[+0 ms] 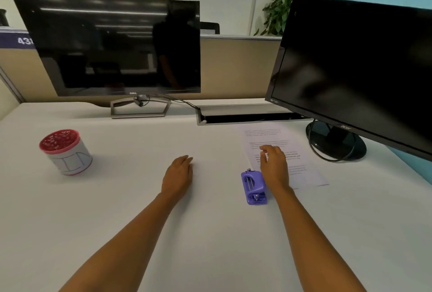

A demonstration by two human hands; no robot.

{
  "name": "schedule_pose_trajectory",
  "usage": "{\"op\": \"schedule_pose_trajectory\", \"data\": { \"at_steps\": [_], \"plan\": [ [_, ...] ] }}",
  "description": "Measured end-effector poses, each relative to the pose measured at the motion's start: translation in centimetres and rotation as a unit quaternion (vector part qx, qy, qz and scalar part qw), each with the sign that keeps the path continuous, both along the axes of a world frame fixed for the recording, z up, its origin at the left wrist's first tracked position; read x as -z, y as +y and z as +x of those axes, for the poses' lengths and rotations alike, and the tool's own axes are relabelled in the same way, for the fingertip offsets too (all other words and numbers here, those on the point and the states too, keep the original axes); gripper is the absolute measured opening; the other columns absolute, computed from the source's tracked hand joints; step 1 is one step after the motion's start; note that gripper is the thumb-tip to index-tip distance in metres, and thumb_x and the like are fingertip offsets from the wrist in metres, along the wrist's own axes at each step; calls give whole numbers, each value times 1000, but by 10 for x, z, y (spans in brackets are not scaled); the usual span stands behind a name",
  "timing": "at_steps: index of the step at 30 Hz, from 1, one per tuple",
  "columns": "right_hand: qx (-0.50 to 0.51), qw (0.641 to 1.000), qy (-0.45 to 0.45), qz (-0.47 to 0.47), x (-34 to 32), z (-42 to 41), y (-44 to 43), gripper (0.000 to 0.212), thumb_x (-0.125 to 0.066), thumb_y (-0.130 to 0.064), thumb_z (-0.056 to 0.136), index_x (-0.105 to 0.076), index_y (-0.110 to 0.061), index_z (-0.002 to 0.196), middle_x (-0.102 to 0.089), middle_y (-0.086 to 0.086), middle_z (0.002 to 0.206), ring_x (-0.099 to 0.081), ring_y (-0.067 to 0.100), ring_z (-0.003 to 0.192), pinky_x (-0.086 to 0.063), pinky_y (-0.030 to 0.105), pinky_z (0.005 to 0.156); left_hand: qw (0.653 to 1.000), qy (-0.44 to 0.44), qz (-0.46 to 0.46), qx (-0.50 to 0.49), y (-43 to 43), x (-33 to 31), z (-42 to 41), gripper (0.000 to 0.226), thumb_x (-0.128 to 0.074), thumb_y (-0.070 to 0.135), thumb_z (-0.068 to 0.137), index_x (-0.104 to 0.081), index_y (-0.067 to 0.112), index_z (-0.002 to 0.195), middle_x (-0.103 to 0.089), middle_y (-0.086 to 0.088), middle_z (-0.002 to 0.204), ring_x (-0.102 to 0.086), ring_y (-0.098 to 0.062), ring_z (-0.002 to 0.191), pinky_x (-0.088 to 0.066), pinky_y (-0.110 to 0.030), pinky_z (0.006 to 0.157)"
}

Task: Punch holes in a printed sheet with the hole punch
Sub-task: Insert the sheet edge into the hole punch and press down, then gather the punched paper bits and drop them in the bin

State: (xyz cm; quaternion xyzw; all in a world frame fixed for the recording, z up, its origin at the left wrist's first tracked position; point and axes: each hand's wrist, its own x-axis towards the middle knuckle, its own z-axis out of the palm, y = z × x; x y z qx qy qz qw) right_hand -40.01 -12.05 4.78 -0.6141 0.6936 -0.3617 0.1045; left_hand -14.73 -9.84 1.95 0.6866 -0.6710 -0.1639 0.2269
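Note:
A printed sheet (pixel 268 137) lies flat on the white desk (pixel 140 198), right of centre, in front of the right monitor. A purple hole punch (pixel 253 186) stands at the sheet's near left corner. My right hand (pixel 273 165) hovers over the sheet just right of the punch, fingers loosely apart, holding nothing. My left hand (pixel 178 173) rests palm down on the bare desk to the left of the punch, fingers together and flat, holding nothing.
A Dell monitor (pixel 112 44) stands at the back left and an Acer monitor (pixel 355 69) at the right, its round base (pixel 336 144) close to the sheet. A red-lidded cylindrical container (pixel 65 151) sits at the left. A cable slot (pixel 245 116) lies behind the sheet.

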Motion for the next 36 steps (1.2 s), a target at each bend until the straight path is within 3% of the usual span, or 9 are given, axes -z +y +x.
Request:
{"op": "schedule_pose_trajectory", "data": {
  "at_steps": [7, 15, 21, 30, 33, 36],
  "plan": [
    [-48, 999, -17, 10, 8, 51, 44, 28, -47, -9, 95, -60, -5, 119, -61, 12, 123, -59, 24, 111, -46, 29, 97, 999, 9, 0, -36, 46, 5, 35, 41, -33, 16, 98, -43, 10, 137, -37, -6, 149, -31, -22, 138, -25, -33, 114],
    [-139, 979, 75, 125, 28, 96, 87, 37, -40, -10, 97, -49, -6, 133, -51, 10, 139, -48, 22, 127, -36, 26, 107, 1000, 9, 9, -27, 89, 16, 53, 43, -31, 17, 99, -37, 9, 141, -31, -6, 152, -26, -20, 141, -19, -30, 116],
    [-152, 972, 140, 109, 33, 111, 111, 33, -35, -8, 98, -56, -5, 123, -54, 8, 132, -49, 20, 120, -42, 27, 98, 1000, 0, 3, -14, 108, 20, 60, 44, -30, 18, 100, -34, 9, 142, -28, -6, 154, -22, -19, 143, -14, -28, 117],
    [-102, 979, 125, 121, 23, 119, 120, 20, -50, -5, 91, -67, -2, 101, -64, 13, 105, -59, 23, 96, -49, 29, 80, 1000, 7, -3, 0, 126, 23, 64, 43, -31, 21, 100, -37, 11, 141, -29, -4, 153, -22, -18, 143, -13, -26, 116],
    [-82, 979, 128, 138, 20, 123, 119, 18, -50, -1, 88, -67, -1, 96, -64, 14, 102, -59, 25, 93, -46, 29, 73, 1000, 18, -7, 0, 129, 23, 64, 42, -32, 20, 99, -40, 12, 140, -31, -4, 152, -23, -18, 142, -14, -27, 116],
    [-79, 977, 136, 142, 18, 125, 117, 17, -51, -3, 90, -66, -1, 98, -64, 15, 104, -60, 25, 95, -48, 28, 76, 1000, 29, -7, -2, 131, 23, 64, 41, -33, 20, 99, -42, 13, 139, -33, -3, 152, -23, -17, 142, -16, -27, 116]
  ]
}}
